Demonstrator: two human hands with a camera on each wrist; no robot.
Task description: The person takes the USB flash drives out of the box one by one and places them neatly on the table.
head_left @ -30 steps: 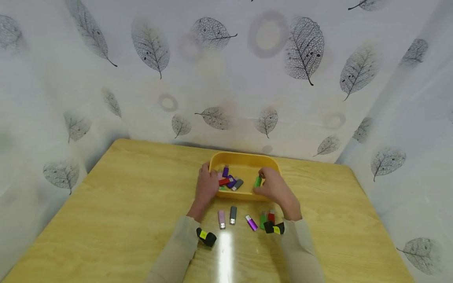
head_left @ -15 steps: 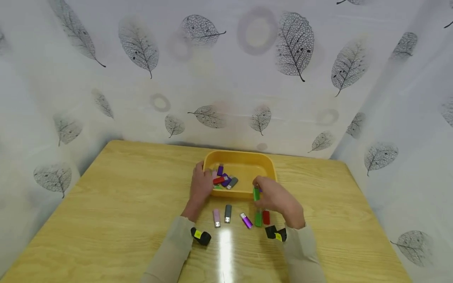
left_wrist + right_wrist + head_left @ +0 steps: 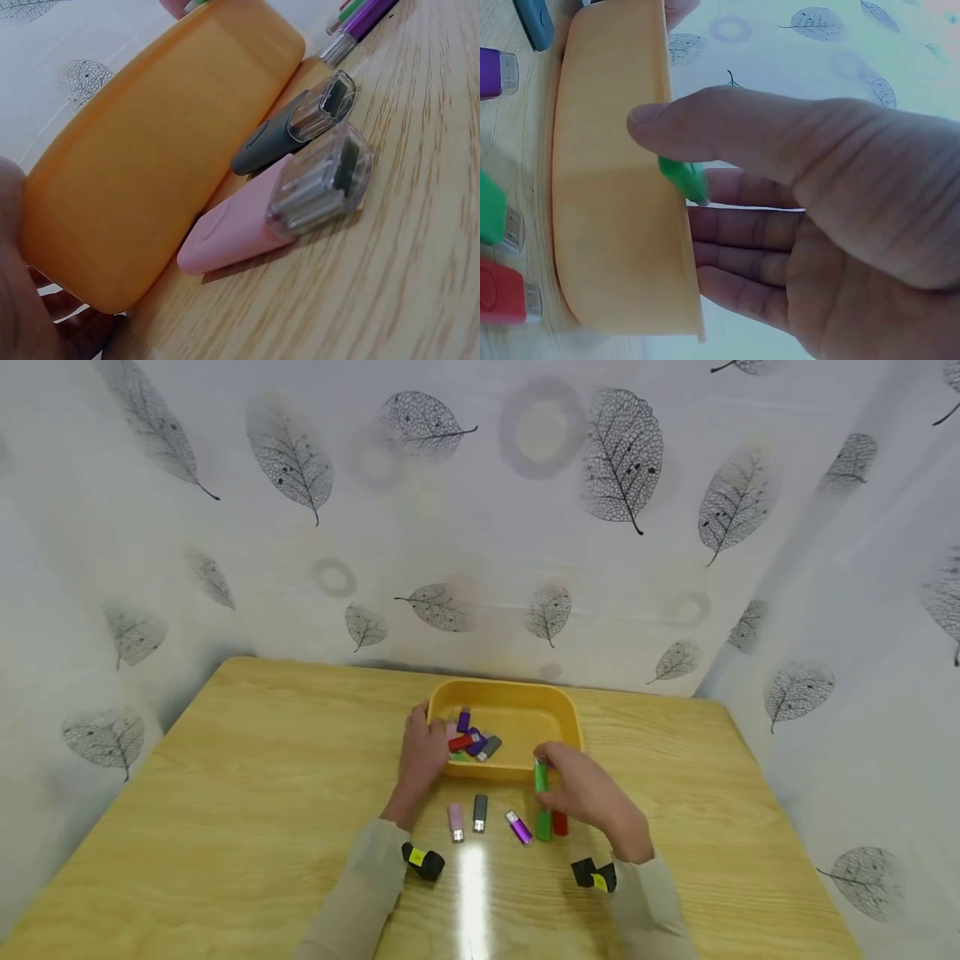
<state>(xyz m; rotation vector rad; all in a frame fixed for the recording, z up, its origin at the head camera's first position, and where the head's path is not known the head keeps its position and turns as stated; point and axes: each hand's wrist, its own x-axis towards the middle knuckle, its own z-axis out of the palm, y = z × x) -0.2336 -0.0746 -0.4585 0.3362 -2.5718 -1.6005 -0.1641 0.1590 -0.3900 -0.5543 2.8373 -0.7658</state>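
Note:
A yellow tray (image 3: 510, 687) with several coloured USB sticks (image 3: 472, 742) stands mid-table. My left hand (image 3: 420, 747) grips its left end; its outer wall (image 3: 150, 165) fills the left wrist view. My right hand (image 3: 555, 766) pinches a green USB stick (image 3: 541, 774) just in front of the tray's near rim, above the row on the table. In the right wrist view the thumb and fingers (image 3: 705, 127) pinch that green stick (image 3: 682, 176) beside the tray wall (image 3: 615, 225).
A row lies on the wood before the tray: pink stick (image 3: 455, 821), grey stick (image 3: 480, 812), purple stick (image 3: 519, 827), green stick (image 3: 543, 824), red stick (image 3: 559, 822). Leaf-patterned walls close in behind and at both sides.
My right hand has carried the green stick out of the tray, over its front rim, toward the row. The left hand stays on the tray.

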